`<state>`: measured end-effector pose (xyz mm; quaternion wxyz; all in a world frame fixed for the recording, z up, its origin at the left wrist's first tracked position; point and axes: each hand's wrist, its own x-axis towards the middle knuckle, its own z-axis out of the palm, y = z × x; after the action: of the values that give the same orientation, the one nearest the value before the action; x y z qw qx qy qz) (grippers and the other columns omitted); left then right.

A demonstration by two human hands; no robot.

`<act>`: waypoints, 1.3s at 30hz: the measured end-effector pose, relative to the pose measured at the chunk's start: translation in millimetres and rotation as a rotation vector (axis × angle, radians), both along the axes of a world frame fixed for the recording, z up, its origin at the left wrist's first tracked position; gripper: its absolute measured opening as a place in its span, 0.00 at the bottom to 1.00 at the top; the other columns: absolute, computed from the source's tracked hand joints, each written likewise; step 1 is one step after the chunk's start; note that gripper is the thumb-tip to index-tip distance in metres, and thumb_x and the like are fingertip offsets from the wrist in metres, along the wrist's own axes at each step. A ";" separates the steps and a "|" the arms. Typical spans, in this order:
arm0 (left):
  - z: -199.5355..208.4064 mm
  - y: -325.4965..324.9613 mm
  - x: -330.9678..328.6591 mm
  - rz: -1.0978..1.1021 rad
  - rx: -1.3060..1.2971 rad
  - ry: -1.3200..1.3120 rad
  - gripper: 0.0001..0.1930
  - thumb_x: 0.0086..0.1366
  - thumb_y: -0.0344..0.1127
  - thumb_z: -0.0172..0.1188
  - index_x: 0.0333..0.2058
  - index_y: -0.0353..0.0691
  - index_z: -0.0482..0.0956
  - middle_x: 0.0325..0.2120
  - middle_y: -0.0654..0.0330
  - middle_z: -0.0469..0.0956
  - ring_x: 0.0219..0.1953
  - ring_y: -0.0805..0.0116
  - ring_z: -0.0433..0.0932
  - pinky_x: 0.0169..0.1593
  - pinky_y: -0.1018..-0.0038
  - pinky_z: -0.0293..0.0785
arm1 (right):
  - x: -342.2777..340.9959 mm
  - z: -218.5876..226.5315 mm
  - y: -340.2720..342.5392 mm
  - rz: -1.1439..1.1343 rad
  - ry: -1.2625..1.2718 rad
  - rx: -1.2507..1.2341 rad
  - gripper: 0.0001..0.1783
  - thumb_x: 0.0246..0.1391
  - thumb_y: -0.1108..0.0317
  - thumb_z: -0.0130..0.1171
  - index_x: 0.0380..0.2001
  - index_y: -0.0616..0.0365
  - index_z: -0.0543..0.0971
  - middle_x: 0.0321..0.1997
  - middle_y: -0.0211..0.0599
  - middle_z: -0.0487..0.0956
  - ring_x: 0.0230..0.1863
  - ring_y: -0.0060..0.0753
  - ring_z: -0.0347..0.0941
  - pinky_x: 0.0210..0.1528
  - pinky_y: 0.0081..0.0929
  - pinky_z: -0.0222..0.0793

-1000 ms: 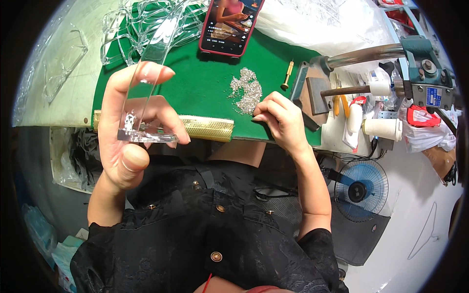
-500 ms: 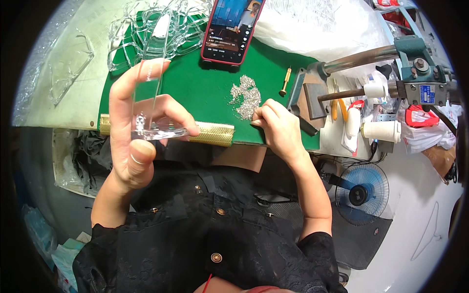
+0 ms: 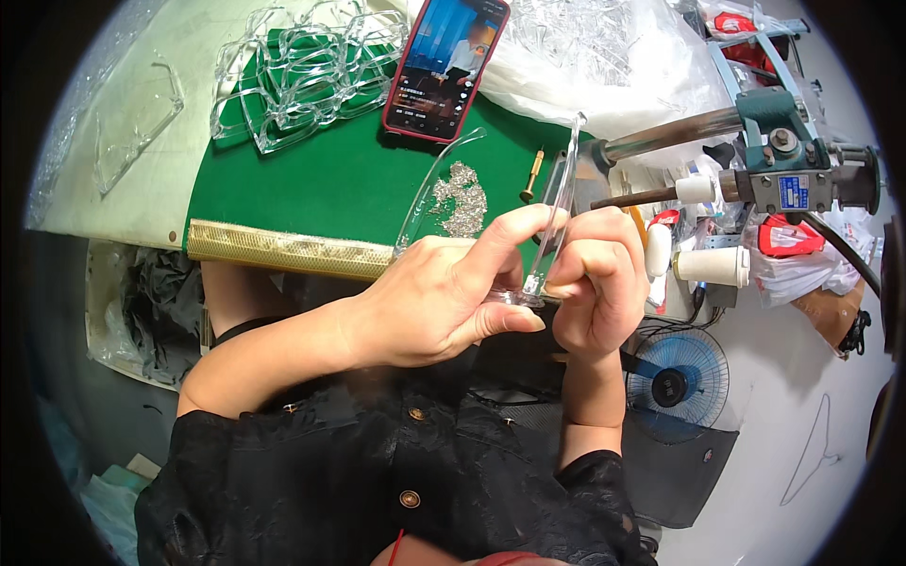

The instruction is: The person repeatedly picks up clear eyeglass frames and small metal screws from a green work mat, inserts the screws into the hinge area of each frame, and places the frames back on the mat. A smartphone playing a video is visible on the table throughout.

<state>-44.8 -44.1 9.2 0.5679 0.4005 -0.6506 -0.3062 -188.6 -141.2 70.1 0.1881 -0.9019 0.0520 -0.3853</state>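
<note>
My left hand (image 3: 425, 297) is closed around a clear plastic glasses frame (image 3: 540, 262), whose temples stick up on either side of the hand. My right hand (image 3: 604, 278) is pinched beside the frame's right hinge, at the foot of the temple; whatever its fingertips hold is too small to make out. Beyond the hands, a heap of tiny silvery metal pieces (image 3: 462, 203) lies on the green mat (image 3: 311, 193). A small brass-coloured tool (image 3: 534, 174) rests to the right of the heap.
Several clear glasses frames (image 3: 302, 85) are piled at the back left. A phone (image 3: 444, 71) stands behind the mat. A gold textured strip (image 3: 283, 250) runs along the front edge. At the right are a bench press (image 3: 788, 141), a white cup (image 3: 713, 267) and a fan (image 3: 675, 382).
My left hand has carried the glasses frame right and turned it. My right hand has risen from the metal pieces to the frame's hinge.
</note>
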 end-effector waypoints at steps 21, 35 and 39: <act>1.2 3.0 3.5 -0.046 0.107 0.011 0.39 0.63 0.57 0.54 0.61 0.36 0.53 0.24 0.53 0.76 0.27 0.51 0.78 0.32 0.67 0.72 | 3.3 -3.5 1.0 0.015 -0.040 0.123 0.11 0.49 0.63 0.64 0.23 0.58 0.75 0.25 0.32 0.72 0.26 0.29 0.68 0.26 0.23 0.64; -3.5 2.6 0.3 -0.041 0.082 0.047 0.40 0.63 0.61 0.51 0.61 0.36 0.52 0.23 0.54 0.76 0.25 0.52 0.78 0.30 0.69 0.72 | 2.0 -8.0 2.1 0.012 -0.058 0.156 0.10 0.49 0.64 0.64 0.24 0.59 0.75 0.25 0.32 0.72 0.26 0.29 0.68 0.28 0.23 0.63; -0.4 2.2 1.5 -0.059 0.087 0.072 0.41 0.63 0.62 0.50 0.61 0.36 0.52 0.21 0.55 0.75 0.23 0.56 0.78 0.28 0.71 0.70 | 3.6 -9.7 6.0 -0.028 -0.082 0.167 0.10 0.50 0.65 0.63 0.25 0.58 0.74 0.25 0.33 0.71 0.26 0.29 0.67 0.28 0.23 0.63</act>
<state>-43.3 -41.9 8.8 0.5638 0.3942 -0.6273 -0.3650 -184.9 -135.2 60.4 0.2593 -0.8657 0.0885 -0.4190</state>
